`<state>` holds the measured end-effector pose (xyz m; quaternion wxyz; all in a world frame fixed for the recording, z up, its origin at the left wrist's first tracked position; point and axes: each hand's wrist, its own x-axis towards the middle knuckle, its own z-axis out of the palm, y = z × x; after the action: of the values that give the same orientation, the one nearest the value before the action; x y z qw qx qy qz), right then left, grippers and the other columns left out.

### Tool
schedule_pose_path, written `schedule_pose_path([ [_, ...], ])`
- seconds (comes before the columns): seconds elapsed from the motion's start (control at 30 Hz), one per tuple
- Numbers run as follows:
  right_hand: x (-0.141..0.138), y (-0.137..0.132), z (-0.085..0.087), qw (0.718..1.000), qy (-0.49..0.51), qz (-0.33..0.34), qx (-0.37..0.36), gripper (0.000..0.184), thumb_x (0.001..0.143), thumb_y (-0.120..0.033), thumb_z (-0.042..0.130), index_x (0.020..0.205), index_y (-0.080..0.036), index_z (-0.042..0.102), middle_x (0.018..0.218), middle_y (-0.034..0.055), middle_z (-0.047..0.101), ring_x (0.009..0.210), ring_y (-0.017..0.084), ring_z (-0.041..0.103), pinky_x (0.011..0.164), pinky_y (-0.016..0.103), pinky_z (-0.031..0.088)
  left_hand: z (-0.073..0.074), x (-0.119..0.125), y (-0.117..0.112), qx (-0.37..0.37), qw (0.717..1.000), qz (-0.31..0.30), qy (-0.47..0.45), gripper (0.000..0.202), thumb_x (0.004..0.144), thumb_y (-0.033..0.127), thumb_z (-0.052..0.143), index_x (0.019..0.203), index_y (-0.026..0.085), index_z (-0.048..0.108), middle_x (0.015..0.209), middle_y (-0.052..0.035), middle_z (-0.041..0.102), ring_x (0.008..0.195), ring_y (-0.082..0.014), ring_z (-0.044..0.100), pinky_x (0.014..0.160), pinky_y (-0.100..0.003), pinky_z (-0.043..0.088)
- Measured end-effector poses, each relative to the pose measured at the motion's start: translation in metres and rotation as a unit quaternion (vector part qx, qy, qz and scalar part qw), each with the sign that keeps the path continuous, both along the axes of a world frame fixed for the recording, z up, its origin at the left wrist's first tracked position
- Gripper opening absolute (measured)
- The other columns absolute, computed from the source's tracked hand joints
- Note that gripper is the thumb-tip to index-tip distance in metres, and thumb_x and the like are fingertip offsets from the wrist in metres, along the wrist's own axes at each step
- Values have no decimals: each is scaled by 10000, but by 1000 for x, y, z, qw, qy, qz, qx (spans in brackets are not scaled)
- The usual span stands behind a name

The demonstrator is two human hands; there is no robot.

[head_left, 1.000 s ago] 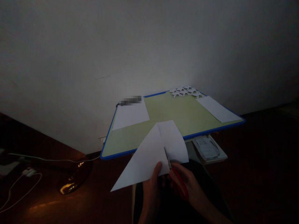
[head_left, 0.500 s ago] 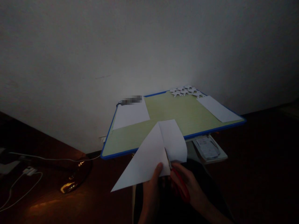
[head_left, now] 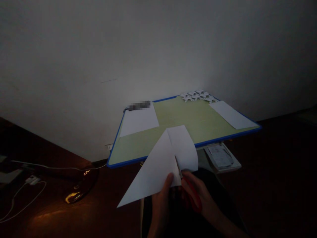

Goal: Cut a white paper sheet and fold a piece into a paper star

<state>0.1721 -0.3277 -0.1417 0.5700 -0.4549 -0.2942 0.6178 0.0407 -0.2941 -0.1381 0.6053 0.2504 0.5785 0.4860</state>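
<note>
A white sheet of paper (head_left: 158, 165) with a folded triangular flap is held above my lap, its sharp corner pointing to the lower left. My left hand (head_left: 162, 193) pinches its lower edge, thumb on top and fingers underneath. In my right hand (head_left: 199, 190) are red-handled scissors (head_left: 194, 198), my fingers wrapped about the grips. The scissor blades lie in a slit between the flap and the strip of paper on the right. Much of the blades is hidden by the paper.
Ahead stands a green-topped table (head_left: 178, 114) with a blue rim (head_left: 228, 135), against the wall. On it lie a white sheet (head_left: 140, 124) at left, another sheet (head_left: 231, 115) at right, and several folded paper pieces (head_left: 198, 96). Papers sit on a shelf (head_left: 220, 157) below.
The paper's lower-left corner has dipped slightly. Both hands keep nearly the same place, the scissors still in the slit.
</note>
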Motion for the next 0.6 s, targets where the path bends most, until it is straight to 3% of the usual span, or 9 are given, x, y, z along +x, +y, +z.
schedule_pose_path([
  [0.3, -2, -1, -5, 1000, -18, 3, 6, 541, 823, -704, 781, 996, -193, 737, 760, 25, 673, 614, 138, 597, 538, 239, 489, -2, 3, -1, 6, 1000, 11, 3, 458, 662, 437, 962, 963, 156, 762, 715, -74, 733, 739, -288, 719, 692, -394, 566],
  [0.47, -3, -2, -7, 1000, -13, -4, 0, 559, 809, -710, 790, 982, -188, 693, 710, -3, 640, 556, 110, 563, 504, 219, 460, 0, 3, -1, 12, 1000, 23, 3, 550, 641, 415, 970, 1061, 135, 753, 874, -101, 781, 764, -260, 727, 705, -356, 568],
  [0.6, -1, -2, -5, 999, -33, 7, 12, 544, 854, -702, 752, 1004, -183, 690, 719, 8, 647, 569, 118, 572, 511, 227, 471, 5, 3, -2, 14, 1000, -2, 15, 571, 641, 467, 963, 1033, 105, 760, 813, -90, 767, 688, -226, 693, 684, -340, 558],
])
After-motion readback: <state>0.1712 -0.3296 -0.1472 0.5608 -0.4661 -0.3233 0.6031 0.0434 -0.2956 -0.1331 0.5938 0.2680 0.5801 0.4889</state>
